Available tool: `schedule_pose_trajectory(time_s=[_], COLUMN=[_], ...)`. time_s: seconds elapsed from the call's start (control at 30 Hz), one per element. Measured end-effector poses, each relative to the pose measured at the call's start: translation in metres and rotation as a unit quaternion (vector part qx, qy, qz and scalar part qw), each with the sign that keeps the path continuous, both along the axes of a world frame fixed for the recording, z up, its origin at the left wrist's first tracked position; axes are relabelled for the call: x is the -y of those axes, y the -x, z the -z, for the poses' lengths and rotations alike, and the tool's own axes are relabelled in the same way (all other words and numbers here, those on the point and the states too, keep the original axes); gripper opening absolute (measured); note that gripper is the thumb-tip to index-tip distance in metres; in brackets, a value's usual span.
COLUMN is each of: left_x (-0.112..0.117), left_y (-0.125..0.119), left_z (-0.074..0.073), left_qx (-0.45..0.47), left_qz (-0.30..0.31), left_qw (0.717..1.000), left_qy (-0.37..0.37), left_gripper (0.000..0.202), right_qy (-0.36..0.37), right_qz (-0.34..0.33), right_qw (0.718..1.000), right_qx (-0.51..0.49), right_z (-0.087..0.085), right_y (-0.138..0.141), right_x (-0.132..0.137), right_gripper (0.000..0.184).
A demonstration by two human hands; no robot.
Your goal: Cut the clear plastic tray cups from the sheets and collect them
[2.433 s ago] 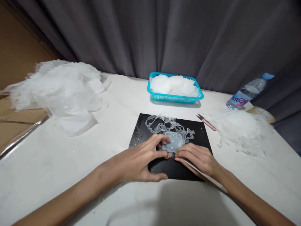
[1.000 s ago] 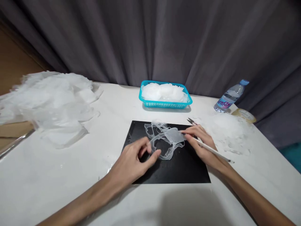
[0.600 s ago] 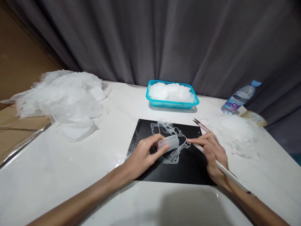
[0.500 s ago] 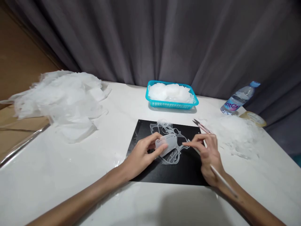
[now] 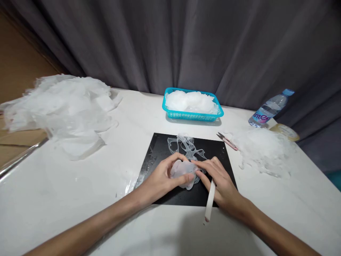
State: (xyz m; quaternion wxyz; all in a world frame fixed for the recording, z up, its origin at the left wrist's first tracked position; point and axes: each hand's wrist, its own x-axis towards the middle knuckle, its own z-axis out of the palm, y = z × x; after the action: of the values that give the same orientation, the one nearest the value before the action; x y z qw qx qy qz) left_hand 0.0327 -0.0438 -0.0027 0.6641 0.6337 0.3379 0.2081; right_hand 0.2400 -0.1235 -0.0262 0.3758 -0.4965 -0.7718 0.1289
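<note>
My left hand [image 5: 166,174] grips a small stack of rounded, translucent white plastic pieces [image 5: 179,171], thumb on top and fingers around the far side. At the stack's right edge, the thumb and forefinger of my right hand [image 5: 217,177] pinch close against it. Tucked in the right hand is a slim tool with a white handle [image 5: 210,201], its butt end pointing toward me; its tip is hidden. Beneath and beyond the stack, a clear plastic cut-out sheet [image 5: 188,145] with curvy openings lies on a black mat [image 5: 170,197].
A blue basket [image 5: 193,116] of white pieces stands at the back. To the left is a large heap of translucent sheets [image 5: 71,106]. Pink-handled snips [image 5: 230,143], a pile of clear scraps [image 5: 266,151], a tape roll [image 5: 286,131] and a water bottle [image 5: 271,108] are on the right.
My right hand has moved left to the stack in my left hand, and the white-handled tool has swung to point toward me. The cut-out sheet's right-hand strip is no longer held out.
</note>
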Motion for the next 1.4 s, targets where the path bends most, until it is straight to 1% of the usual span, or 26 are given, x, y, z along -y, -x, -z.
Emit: schedule_pose_trajectory(time_s=[0.07,0.17,0.23,0.3,0.4,0.47,0.57,0.67,0.77,0.87,0.93,1.03,1.1,1.13,1.17,1.23,1.27,1.3,1.33,1.4], left_x=[0.000,0.000,0.000,0.000,0.000,-0.001,-0.002,-0.003,-0.005,-0.006,-0.006,-0.009,-0.011,-0.013,-0.014,-0.015,-0.016,-0.016,-0.016,-0.016], left_y=[0.000,0.000,0.001,0.001,0.002,0.002,0.002,0.003,0.003,0.003,0.003,0.007,0.013,0.017,0.021,0.029,0.032,0.033,0.034,0.032], left_z=[-0.005,-0.008,-0.008,-0.007,-0.006,-0.006,-0.005,-0.003,0.000,0.002,0.001,-0.004,-0.009,-0.013,-0.018,-0.026,-0.030,-0.033,-0.035,-0.036], left_qx=[-0.030,-0.049,-0.040,-0.013,0.023,0.024,0.014,0.009,-0.015,-0.025,-0.020,-0.022,-0.027,-0.034,-0.045,-0.083,-0.101,-0.113,-0.118,-0.112], left_qz=[0.015,0.004,-0.003,0.004,0.024,0.033,0.037,0.028,0.014,0.015,0.020,0.033,0.060,0.089,0.133,0.236,0.267,0.279,0.270,0.221], left_qw=[0.999,0.999,0.999,0.999,0.996,0.996,0.997,0.999,1.000,0.999,0.999,0.997,0.993,0.989,0.980,0.948,0.936,0.934,0.942,0.965], left_qy=[-0.024,-0.016,0.006,0.038,0.079,0.077,0.059,0.044,0.022,0.031,0.045,0.068,0.096,0.116,0.143,0.197,0.204,0.192,0.164,0.090], left_gripper=[0.032,0.036,0.037,0.036,0.035,0.034,0.031,0.030,0.034,0.035,0.033,0.030,0.027,0.025,0.024,0.021,0.020,0.021,0.021,0.024], right_qy=[0.002,0.019,0.048,0.091,0.148,0.163,0.169,0.186,0.204,0.196,0.168,0.077,0.021,0.005,-0.004,-0.006,-0.003,0.002,0.007,0.013], right_qz=[-0.011,-0.017,-0.007,-0.001,-0.017,-0.026,-0.018,-0.016,-0.038,-0.058,-0.062,-0.048,-0.021,0.000,0.028,0.096,0.127,0.151,0.165,0.164], right_qw=[1.000,1.000,0.999,0.995,0.986,0.982,0.979,0.969,0.957,0.961,0.972,0.995,0.999,1.000,0.999,0.995,0.992,0.988,0.985,0.986], right_qx=[-0.006,-0.012,-0.023,-0.041,-0.071,-0.089,-0.117,-0.164,-0.200,-0.188,-0.150,-0.042,0.014,0.023,0.020,-0.012,-0.029,-0.041,-0.045,-0.034], right_z=[0.001,0.001,0.000,-0.004,-0.009,-0.010,-0.009,-0.007,-0.005,-0.003,-0.002,-0.001,0.000,0.000,0.001,0.003,0.004,0.005,0.006,0.005], right_y=[0.000,-0.001,-0.003,-0.004,-0.007,-0.008,-0.008,-0.006,-0.005,-0.008,-0.011,-0.011,-0.010,-0.009,-0.009,-0.013,-0.016,-0.020,-0.025,-0.035], right_x=[0.001,0.001,0.000,-0.001,-0.003,-0.004,-0.007,-0.008,-0.009,-0.009,-0.008,-0.007,-0.009,-0.010,-0.012,-0.017,-0.020,-0.023,-0.025,-0.027], right_gripper=[0.041,0.040,0.040,0.040,0.038,0.035,0.029,0.025,0.027,0.027,0.026,0.019,0.016,0.017,0.018,0.020,0.019,0.019,0.018,0.017])
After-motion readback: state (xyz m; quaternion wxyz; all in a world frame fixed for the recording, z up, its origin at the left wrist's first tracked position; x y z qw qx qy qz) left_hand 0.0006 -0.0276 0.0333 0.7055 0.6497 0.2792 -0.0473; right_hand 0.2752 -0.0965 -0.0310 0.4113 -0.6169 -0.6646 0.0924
